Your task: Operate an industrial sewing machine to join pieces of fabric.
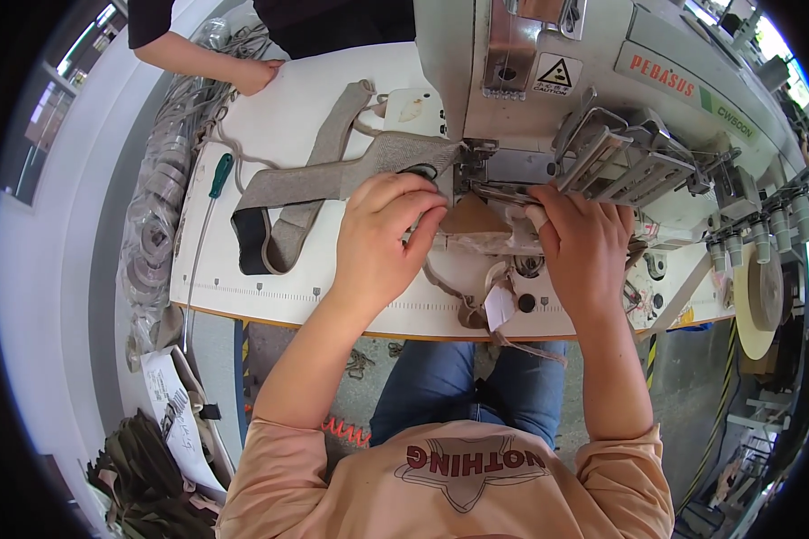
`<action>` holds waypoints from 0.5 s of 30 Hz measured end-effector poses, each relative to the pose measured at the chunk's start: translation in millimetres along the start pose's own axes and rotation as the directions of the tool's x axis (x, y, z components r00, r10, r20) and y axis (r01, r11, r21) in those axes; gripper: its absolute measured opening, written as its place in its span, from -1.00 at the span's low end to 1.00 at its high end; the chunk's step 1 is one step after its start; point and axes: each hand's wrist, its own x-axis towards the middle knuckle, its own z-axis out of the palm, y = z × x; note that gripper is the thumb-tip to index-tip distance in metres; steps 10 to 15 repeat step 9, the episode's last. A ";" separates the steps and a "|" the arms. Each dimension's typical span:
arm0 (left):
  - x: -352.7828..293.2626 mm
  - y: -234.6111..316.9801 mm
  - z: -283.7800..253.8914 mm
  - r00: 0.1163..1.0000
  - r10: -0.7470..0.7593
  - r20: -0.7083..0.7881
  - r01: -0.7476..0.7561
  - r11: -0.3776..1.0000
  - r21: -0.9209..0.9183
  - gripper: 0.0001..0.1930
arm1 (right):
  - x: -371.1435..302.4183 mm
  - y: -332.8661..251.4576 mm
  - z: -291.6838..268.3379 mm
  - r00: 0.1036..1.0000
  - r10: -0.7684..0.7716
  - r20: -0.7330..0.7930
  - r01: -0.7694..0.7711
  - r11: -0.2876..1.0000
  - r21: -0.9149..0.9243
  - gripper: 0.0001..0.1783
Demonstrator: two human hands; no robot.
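A long grey fabric strap [292, 185] lies looped on the white sewing table, its wider end running under the needle area of the sewing machine [530, 108]. My left hand [384, 238] rests by that end, fingers curled and thumb close to the index finger. A small black loop [420, 170] shows at its fingertips; whether it belongs to a tool is unclear. To the right of the needle, my right hand [586, 238] is bent over the machine bed, a pale wrap [537, 216] on one digit. What its closed fingers grip is hidden. A brown piece [476, 216] lies between the hands.
A green-handled screwdriver [222, 175] lies at the table's left. Fabric scraps with a white tag [500, 305] hang at the front edge. Another person's hand [257, 77] rests on the far left corner. Plastic-wrapped rolls [157, 216] line the left side.
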 end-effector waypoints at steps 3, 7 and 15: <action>-1.7 -1.4 1.1 1.000 -0.010 0.004 0.010 1.000 -0.004 -0.87 | -1.3 1.2 0.9 0.999 0.018 0.037 -0.018 1.000 -0.005 -0.77; -3.2 -2.1 2.0 1.000 -0.013 -0.001 0.013 1.000 0.014 -0.87 | -2.7 4.0 1.7 0.997 0.023 0.071 -0.022 1.000 -0.021 -0.77; -3.2 -1.7 1.5 1.000 -0.019 0.003 0.019 1.000 0.000 -0.87 | -2.8 4.9 1.9 0.997 0.021 0.078 -0.019 0.999 -0.027 -0.77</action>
